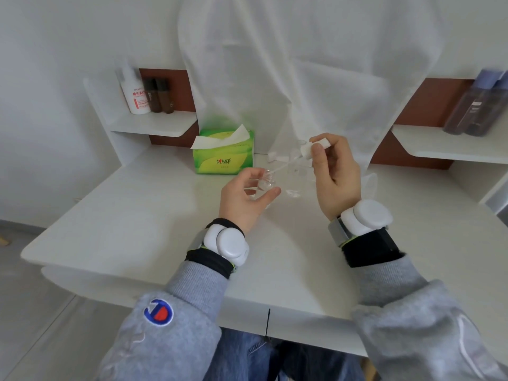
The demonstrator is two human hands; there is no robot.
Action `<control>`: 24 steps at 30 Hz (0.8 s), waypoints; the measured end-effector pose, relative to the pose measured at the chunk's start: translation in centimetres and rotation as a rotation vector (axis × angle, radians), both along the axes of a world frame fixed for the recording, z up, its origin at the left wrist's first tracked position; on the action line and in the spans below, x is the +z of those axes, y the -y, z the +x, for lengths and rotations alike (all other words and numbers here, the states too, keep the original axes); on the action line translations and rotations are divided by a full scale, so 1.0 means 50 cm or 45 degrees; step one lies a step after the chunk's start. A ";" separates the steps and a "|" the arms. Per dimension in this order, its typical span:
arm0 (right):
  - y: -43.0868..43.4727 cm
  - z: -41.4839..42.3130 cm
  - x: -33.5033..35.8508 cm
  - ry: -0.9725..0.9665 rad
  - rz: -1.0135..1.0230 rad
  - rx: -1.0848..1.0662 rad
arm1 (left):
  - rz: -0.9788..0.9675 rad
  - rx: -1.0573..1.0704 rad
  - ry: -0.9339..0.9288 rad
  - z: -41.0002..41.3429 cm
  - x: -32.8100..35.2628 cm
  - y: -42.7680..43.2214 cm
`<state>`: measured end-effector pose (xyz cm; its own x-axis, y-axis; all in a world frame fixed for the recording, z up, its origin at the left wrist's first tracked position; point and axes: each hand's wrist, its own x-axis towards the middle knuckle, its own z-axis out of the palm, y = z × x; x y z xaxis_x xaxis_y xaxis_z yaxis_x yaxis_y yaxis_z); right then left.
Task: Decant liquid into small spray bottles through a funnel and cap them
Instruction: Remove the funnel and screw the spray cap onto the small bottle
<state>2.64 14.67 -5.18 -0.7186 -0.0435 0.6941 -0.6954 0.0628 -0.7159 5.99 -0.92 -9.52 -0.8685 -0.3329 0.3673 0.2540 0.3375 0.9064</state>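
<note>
In the head view, the left hand (244, 199) sits at the middle of the white table (137, 215), fingers and thumb curled round a small clear spray bottle (266, 185), which it holds upright just above the tabletop. The bottle's neck is open. How much liquid it holds cannot be told through the clear plastic.

To the right and slightly farther off, the right hand (334, 174) pinches a white spray cap (307, 150) between thumb and fingertips. The cap's thin dip tube (283, 166) slants down and left, its tip close to the bottle's mouth. Whether it has entered is unclear.

This looks like the capping step, and the slanted tube is the main risk. If the tip catches the rim, it may bend or flick drops out. If the cap goes on tilted, the thread may cross and the bottle may leak.

The bottle is light and probably slick, so a hard twist from the right hand could spin or tip it in the left hand's grip and spill it.

Between the hands and just beyond them lie more clear pieces (295, 171), too faint to name. Small white caps (275, 156) lie to the right of a green tissue pack (224, 158). A swing of the right wrist could knock any of these over.
</note>
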 end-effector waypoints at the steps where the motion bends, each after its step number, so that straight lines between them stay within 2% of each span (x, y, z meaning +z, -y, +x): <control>1: 0.000 0.001 0.002 -0.001 -0.005 0.006 | -0.012 -0.007 -0.008 0.001 0.001 0.000; 12: 0.012 -0.002 -0.021 0.120 0.384 0.078 | -0.022 -0.160 -0.053 0.005 0.003 -0.007; 18: 0.008 -0.004 -0.018 0.201 0.351 0.142 | -0.033 -0.267 -0.022 0.007 0.006 -0.012; 24: 0.006 -0.003 -0.009 0.323 0.236 0.247 | 0.124 -0.364 0.067 0.011 0.010 -0.015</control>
